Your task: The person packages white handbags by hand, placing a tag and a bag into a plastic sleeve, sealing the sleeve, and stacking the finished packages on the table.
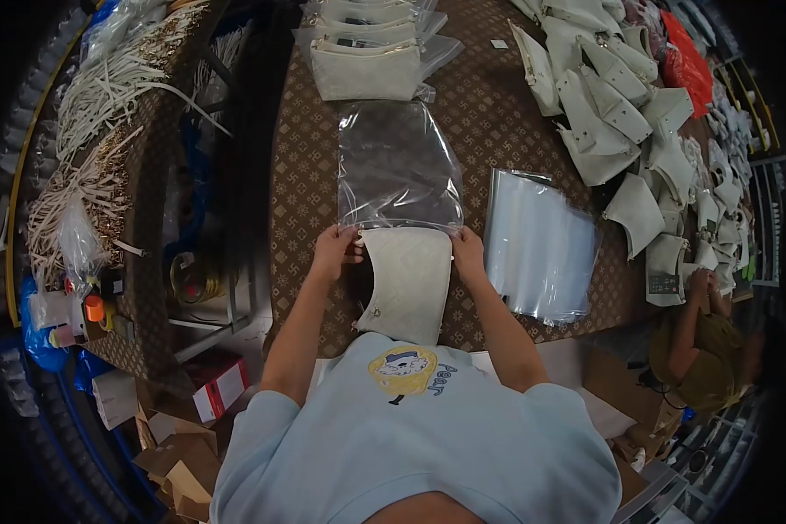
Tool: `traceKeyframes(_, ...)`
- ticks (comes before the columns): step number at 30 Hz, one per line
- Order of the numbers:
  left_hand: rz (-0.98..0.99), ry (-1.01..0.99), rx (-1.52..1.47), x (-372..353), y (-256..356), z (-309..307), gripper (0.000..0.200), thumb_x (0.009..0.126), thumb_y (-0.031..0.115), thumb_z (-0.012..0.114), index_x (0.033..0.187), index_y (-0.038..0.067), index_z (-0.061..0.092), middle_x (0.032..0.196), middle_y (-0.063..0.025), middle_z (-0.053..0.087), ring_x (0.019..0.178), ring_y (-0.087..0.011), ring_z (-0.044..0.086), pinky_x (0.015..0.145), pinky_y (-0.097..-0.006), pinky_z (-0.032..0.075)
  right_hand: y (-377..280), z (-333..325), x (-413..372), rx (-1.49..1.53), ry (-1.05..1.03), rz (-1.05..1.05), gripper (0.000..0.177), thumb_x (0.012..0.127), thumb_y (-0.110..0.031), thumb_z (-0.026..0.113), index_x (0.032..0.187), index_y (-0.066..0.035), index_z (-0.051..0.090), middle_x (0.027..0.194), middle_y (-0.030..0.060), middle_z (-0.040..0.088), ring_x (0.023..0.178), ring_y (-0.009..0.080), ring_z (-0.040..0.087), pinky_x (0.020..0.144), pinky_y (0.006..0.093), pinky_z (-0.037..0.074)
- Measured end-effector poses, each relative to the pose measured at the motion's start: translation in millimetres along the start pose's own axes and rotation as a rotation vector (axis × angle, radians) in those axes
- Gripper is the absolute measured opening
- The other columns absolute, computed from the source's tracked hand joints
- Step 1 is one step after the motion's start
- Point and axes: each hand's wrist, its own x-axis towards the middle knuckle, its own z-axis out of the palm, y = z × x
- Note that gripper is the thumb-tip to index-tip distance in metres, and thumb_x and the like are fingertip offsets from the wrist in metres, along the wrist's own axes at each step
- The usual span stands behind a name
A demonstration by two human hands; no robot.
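A clear plastic bag (399, 166) lies flat on the brown patterned table, its near edge at the top of a cream handbag (409, 284). My left hand (334, 251) pinches the near left corner of the plastic bag, beside the handbag's upper left corner. At the opposite corner, my right hand (465, 251) has its fingers closed on the plastic bag's edge, close to the handbag's upper right corner. The handbag lies between my forearms, its lower end near my shirt.
Bagged cream handbags (365, 72) stand in a row at the far edge. A stack of clear plastic bags (541, 249) lies right. More cream handbags (598, 113) pile up at the far right, near a co-worker (703, 349). Straps (87, 175) heap on the left.
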Motion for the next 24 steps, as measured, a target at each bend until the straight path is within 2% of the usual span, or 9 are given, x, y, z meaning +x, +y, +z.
traceKeyframes(4,0.037,0.089,0.241,-20,-9,17,0.013,0.089,0.019,0.057,0.088,0.006,0.057,0.075,-0.0019,0.061,0.062,-0.0098,0.059,0.048,-0.0237,0.050,-5,-12,-31,-0.275,0.049,-0.130,0.024,0.092,-0.022,0.049,0.093,0.001,0.057,0.087,0.0233,0.063,0.081,0.0387,0.061,0.068,0.0441,0.046)
traceKeyframes(6,0.172,0.171,0.522,-28,-5,22,0.013,0.086,0.017,0.058,0.086,0.004,0.057,0.074,-0.0069,0.063,0.062,-0.0176,0.062,0.052,-0.0304,0.050,-10,-13,-41,-0.512,0.036,-0.033,0.031,0.095,-0.030,0.043,0.092,-0.002,0.056,0.083,0.0239,0.063,0.079,0.0425,0.059,0.066,0.0485,0.046)
traceKeyframes(7,0.174,0.173,0.521,-25,-8,23,0.013,0.086,0.017,0.058,0.086,0.004,0.057,0.074,-0.0069,0.063,0.062,-0.0176,0.062,0.052,-0.0304,0.050,-15,-15,-44,-0.512,0.035,-0.037,0.031,0.095,-0.030,0.043,0.092,-0.002,0.056,0.083,0.0239,0.063,0.079,0.0425,0.059,0.066,0.0485,0.046)
traceKeyframes(9,0.568,0.356,0.926,-20,-15,24,0.013,0.082,0.014,0.060,0.083,0.001,0.057,0.072,-0.0168,0.063,0.070,-0.0316,0.063,0.060,-0.0408,0.049,-23,-19,-52,-0.710,0.022,-0.048,0.034,0.096,-0.033,0.037,0.093,-0.005,0.056,0.079,0.0234,0.062,0.075,0.0431,0.059,0.065,0.0514,0.046)
traceKeyframes(12,0.552,0.282,0.929,-37,-18,21,0.011,0.081,0.014,0.060,0.085,0.004,0.058,0.079,-0.0191,0.063,0.076,-0.0391,0.060,0.066,-0.0449,0.047,-12,-24,-73,-0.624,0.057,-0.188,0.034,0.096,-0.031,0.036,0.092,-0.005,0.057,0.079,0.0225,0.062,0.075,0.0425,0.060,0.064,0.0512,0.046)
traceKeyframes(16,0.525,0.169,1.026,-69,-45,-4,0.015,0.080,0.013,0.063,0.088,0.001,0.060,0.078,-0.0171,0.064,0.073,-0.0338,0.063,0.064,-0.0395,0.048,15,-39,-124,-0.512,-0.027,-0.223,0.033,0.096,-0.031,0.037,0.094,-0.004,0.058,0.079,0.0229,0.062,0.074,0.0424,0.060,0.064,0.0514,0.046)
traceKeyframes(18,0.383,0.090,1.028,-90,-48,-16,0.014,0.081,0.011,0.062,0.091,0.001,0.060,0.079,-0.0158,0.065,0.072,-0.0298,0.064,0.063,-0.0367,0.049,28,-47,-151,-0.486,-0.265,-0.227,0.033,0.095,-0.031,0.039,0.097,-0.005,0.058,0.080,0.0235,0.062,0.075,0.0433,0.059,0.064,0.0519,0.046)
traceKeyframes(21,0.355,0.047,0.972,-101,-78,-35,0.012,0.083,0.009,0.060,0.092,0.001,0.059,0.076,-0.0130,0.065,0.069,-0.0222,0.064,0.061,-0.0331,0.049,29,-53,-169,-0.460,-0.372,-0.116,0.033,0.094,-0.031,0.040,0.099,-0.003,0.058,0.081,0.0252,0.061,0.076,0.0447,0.058,0.066,0.0520,0.045)
traceKeyframes(24,0.327,0.115,0.760,-95,-90,-29,0.011,0.085,0.009,0.059,0.091,0.000,0.058,0.076,-0.0096,0.064,0.068,-0.0161,0.062,0.061,-0.0303,0.049,20,-41,-160,-0.352,-0.282,-0.120,0.034,0.095,-0.029,0.040,0.098,-0.002,0.059,0.082,0.0269,0.061,0.078,0.0457,0.058,0.067,0.0520,0.045)
